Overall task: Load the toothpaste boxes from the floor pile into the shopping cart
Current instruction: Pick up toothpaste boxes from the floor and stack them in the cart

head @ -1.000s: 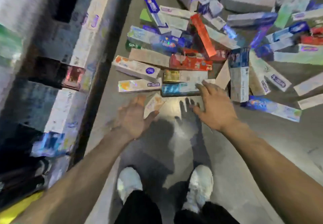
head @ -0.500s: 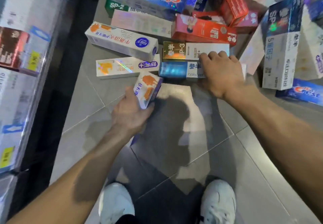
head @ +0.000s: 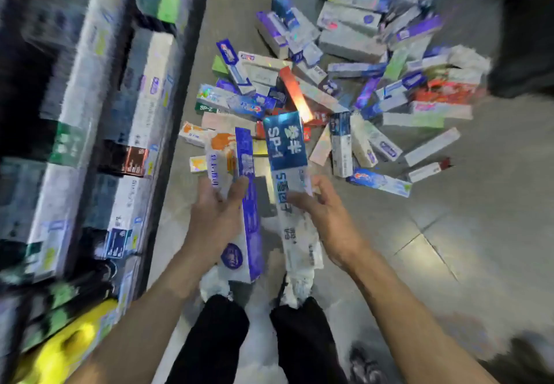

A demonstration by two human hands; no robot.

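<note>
My left hand grips a white box with orange print and a purple side, lifted lengthwise above my feet. Beside it, my right hand holds a blue and white box marked SP-1, also raised off the floor. Ahead of both hands, the floor pile of toothpaste boxes spreads over the grey tiles, with blue, white, red, purple and green boxes lying crossed over one another. No shopping cart shows in this blurred view.
A store shelf stocked with boxed goods runs along the left, close to my left arm. My white shoes and dark trousers are directly below the hands. Something dark stands at the upper right. Grey tiled floor lies to the right.
Both hands have risen from the floor, each with a box. The right hand picked up the blue box it was touching. The view pulled back from the pile.
</note>
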